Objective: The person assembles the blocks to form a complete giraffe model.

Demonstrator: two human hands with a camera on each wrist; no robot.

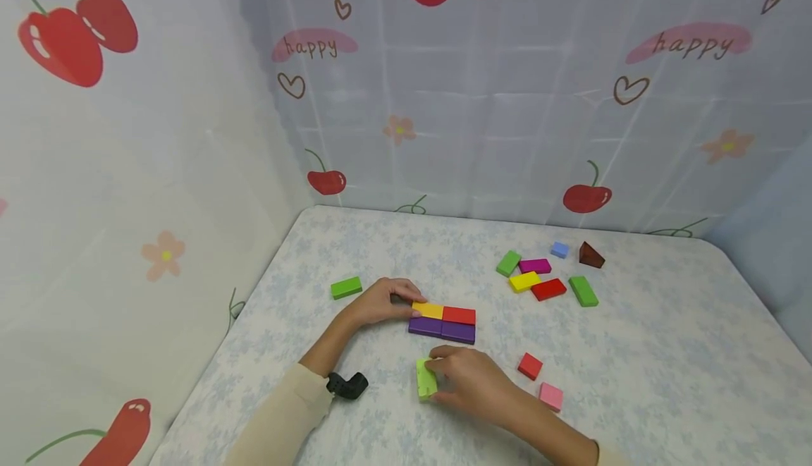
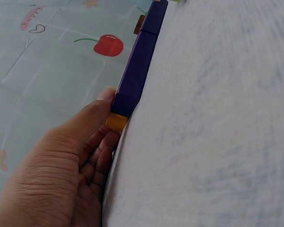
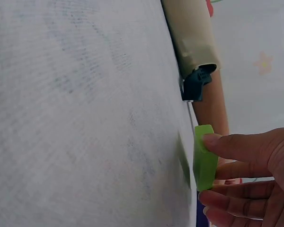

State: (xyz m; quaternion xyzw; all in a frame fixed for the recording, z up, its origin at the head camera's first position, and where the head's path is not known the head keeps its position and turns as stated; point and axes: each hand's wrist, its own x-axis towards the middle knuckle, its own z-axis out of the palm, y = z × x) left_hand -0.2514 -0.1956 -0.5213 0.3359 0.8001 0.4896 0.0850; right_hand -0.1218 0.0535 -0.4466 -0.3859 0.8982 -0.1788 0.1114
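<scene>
- In the middle of the table (image 1: 380, 424), four blocks sit together: two purple blocks (image 1: 458, 332) end to end on the near side, a yellow block (image 1: 428, 310) and a red block (image 1: 459, 316) along their far side.
- At that group's left end, the person's left hand (image 1: 384, 302) pinches the yellow block between thumb and fingers.
- Nearer the person, the right hand (image 1: 472, 381) grips a lime-green block (image 1: 426, 380), thumb on one side, fingertips on the other; it seems a little clear of the cloth, though I can't be sure.
- The hands are apart from each other, the lime-green block separate from the group.
- To my eye, the step in hand is steadying the grouped blocks with the left while handling the lime-green one with the right.
- Any next move seems to call for a light left hold, since a nudge could open the seams, and for turning the lime-green block, which lies crosswise to the row, if it is to line up.
- Off to the right wait a small red block (image 1: 529, 366) and a pink block (image 1: 550, 396).
</scene>
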